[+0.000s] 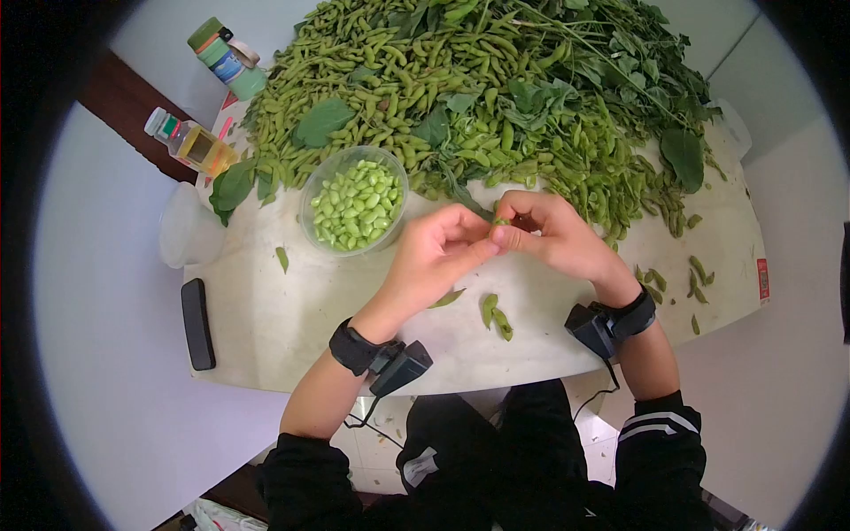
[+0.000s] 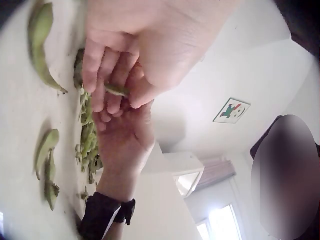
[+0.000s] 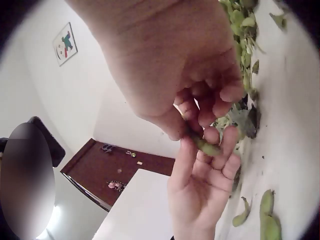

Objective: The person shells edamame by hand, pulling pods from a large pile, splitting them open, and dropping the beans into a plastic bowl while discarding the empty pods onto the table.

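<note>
Both hands meet over the table, working on one green edamame pod (image 3: pixel 206 147). The right hand (image 1: pixel 562 237) pinches one end of the pod between thumb and fingers. From the other side, the left hand (image 1: pixel 429 257) holds it between thumb and fingertips, its palm turned up in the right wrist view. In the left wrist view only a short strip of the pod (image 2: pixel 117 90) shows between the fingers. Left of the hands stands a clear round tub (image 1: pixel 307 217) filled with shelled green beans (image 1: pixel 356 205). Loose pods (image 1: pixel 498 319) lie on the table just below the hands.
A big heap of pods (image 1: pixel 372 80) and leafy stems (image 1: pixel 611 53) covers the table's back. Opened pods (image 1: pixel 598 159) pile up behind the right hand. On the left are a phone (image 1: pixel 197 324), an empty tub (image 1: pixel 190 226), an oil bottle (image 1: pixel 199 148) and a green bottle (image 1: pixel 232 66).
</note>
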The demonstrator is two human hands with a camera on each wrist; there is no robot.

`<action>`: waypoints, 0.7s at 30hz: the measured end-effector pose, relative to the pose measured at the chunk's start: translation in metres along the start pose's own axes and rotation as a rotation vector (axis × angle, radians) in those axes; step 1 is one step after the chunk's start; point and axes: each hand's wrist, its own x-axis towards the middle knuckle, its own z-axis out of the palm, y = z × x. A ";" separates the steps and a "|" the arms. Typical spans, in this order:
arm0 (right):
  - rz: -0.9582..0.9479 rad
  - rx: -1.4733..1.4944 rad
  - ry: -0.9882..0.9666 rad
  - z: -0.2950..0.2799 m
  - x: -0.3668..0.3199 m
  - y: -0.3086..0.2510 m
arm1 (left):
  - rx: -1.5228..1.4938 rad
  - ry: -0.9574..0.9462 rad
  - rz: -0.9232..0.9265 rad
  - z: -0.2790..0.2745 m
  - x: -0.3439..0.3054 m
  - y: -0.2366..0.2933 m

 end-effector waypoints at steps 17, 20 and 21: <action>0.053 0.205 -0.158 0.001 -0.001 -0.005 | 0.026 -0.066 -0.004 -0.002 -0.003 -0.001; 0.055 0.241 -0.184 0.000 -0.003 -0.005 | -0.038 -0.090 -0.045 -0.002 -0.002 -0.003; 0.060 0.240 -0.209 -0.001 -0.003 -0.005 | -0.070 -0.102 -0.079 -0.002 -0.002 -0.003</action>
